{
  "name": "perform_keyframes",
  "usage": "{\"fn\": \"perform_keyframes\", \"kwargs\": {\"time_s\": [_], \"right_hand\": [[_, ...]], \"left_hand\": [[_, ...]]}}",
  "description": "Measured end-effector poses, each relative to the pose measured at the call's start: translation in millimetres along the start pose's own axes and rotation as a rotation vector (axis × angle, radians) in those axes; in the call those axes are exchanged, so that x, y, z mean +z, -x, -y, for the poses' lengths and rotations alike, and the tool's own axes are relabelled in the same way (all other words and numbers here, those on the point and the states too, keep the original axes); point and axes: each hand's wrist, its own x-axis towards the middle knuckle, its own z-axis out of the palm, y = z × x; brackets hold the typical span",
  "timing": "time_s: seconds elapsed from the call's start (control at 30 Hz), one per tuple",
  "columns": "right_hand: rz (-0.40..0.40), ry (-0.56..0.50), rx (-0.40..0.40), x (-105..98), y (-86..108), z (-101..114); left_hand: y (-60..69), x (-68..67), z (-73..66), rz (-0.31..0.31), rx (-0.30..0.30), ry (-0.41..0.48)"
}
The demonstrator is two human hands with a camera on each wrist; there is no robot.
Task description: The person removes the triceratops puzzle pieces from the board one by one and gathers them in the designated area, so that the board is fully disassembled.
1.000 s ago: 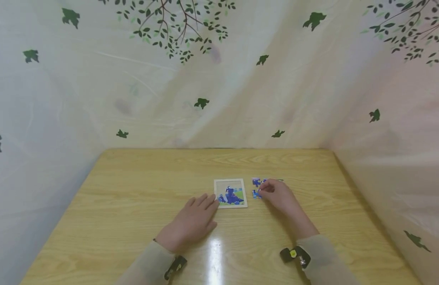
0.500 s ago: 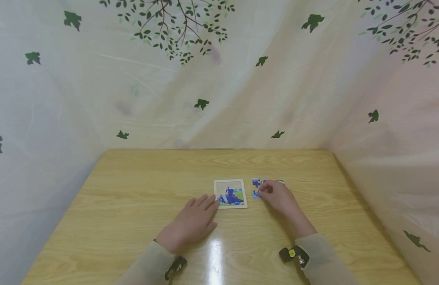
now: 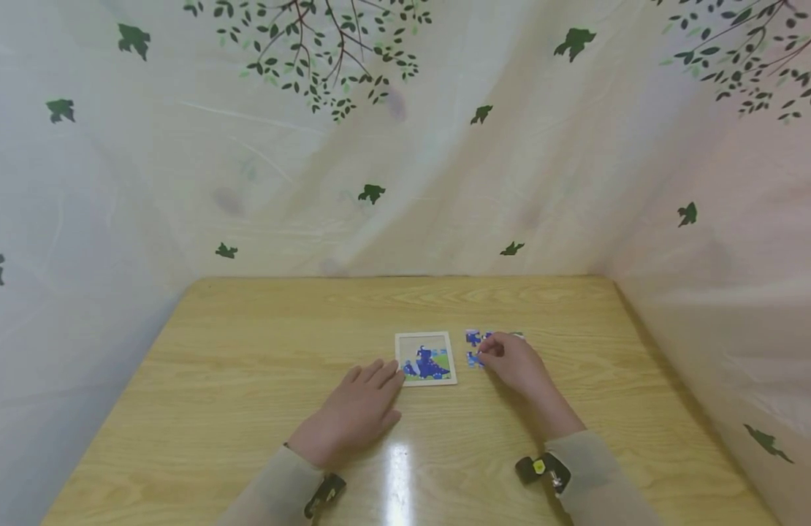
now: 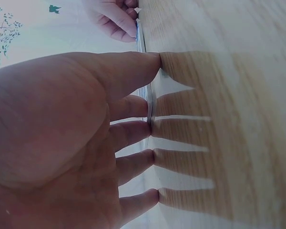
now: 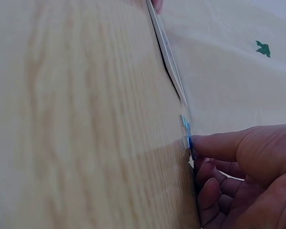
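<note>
Wooden tabletop [image 3: 280,329] below, your straight-fingered left hand [image 3: 356,410] touches the frame [image 3: 421,334], your right hand [image 3: 519,364] pinches a blue piece [image 3: 473,359] just right of it, and a careless lift could jostle nearby pieces [image 3: 473,337].

Forearms angle inward. The left hand [image 3: 353,413] is palm down, fingers extended, slightly spread; the right hand [image 3: 517,365] curls its fingers, pinching.
</note>
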Motion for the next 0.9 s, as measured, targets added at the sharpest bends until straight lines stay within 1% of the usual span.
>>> {"fn": "perform_keyframes", "kwargs": {"time_s": [0.2, 0.27, 0.37, 0.53, 0.63, 0.73, 0.83, 0.9], "right_hand": [[0.001, -0.008, -0.002, 2, -0.3, -1], [-0.001, -0.025, 0.002, 2, -0.6, -2], [-0.022, -0.081, 0.022, 1, -0.4, -4], [-0.090, -0.184, 0.032, -3, 0.0, -5], [-0.123, -0.201, 0.012, -5, 0.5, -1], [-0.138, -0.216, -0.009, -7, 0.8, 5], [-0.130, -0.234, -0.049, -5, -0.3, 14], [-0.110, -0.239, -0.088, -3, -1.2, 20]], "left_hand": [[0.5, 2.3, 1.0, -0.001, 0.000, 0.004], [0.5, 2.5, 0.9, -0.002, 0.002, 0.003], [0.2, 2.3, 0.5, -0.002, 0.004, 0.006], [0.0, 2.0, 0.3, -0.001, 0.002, 0.006], [0.0, 2.3, 0.6, -0.001, 0.002, 0.004], [-0.2, 2.7, 1.2, 0.001, 0.004, 0.007], [-0.8, 2.4, 1.6, 0.004, 0.005, 0.007], [-1.0, 2.1, 1.9, 0.005, 0.005, 0.008]]}}
